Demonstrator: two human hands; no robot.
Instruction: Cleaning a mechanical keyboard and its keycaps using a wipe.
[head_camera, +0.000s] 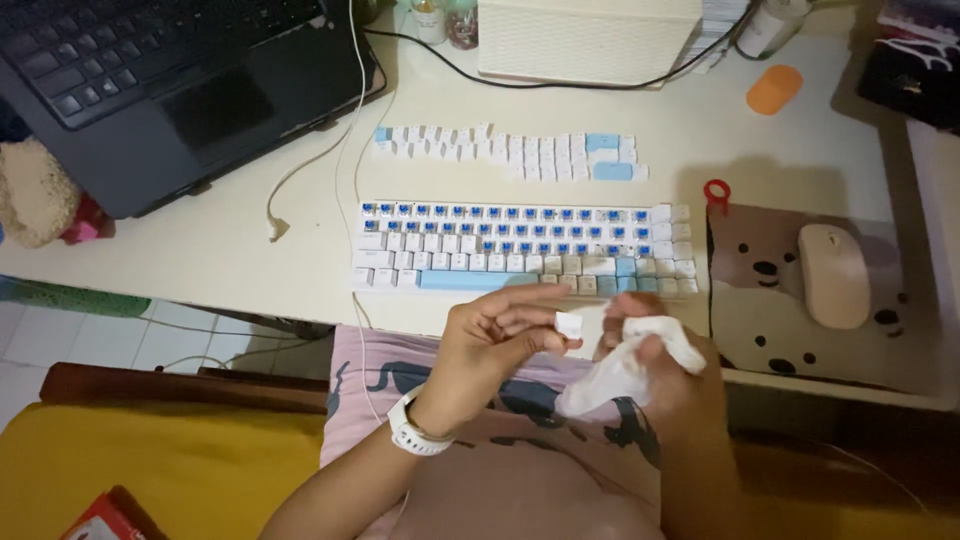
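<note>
Left hand (500, 335) pinches a white keycap (569, 325) just in front of the keyboard (520, 250), right hand (665, 365) has its grip closed on a white wipe (620, 370). Best to keep the cap steady and wipe every side (the underside too).

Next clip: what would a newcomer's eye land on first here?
Probably the mechanical keyboard at the middle of the desk, its upper rows stripped to bare blue switches, with the removed keycaps laid out in rows behind it. In front, the left hand pinches one white keycap while the right hand grips a white cloth.
</note>
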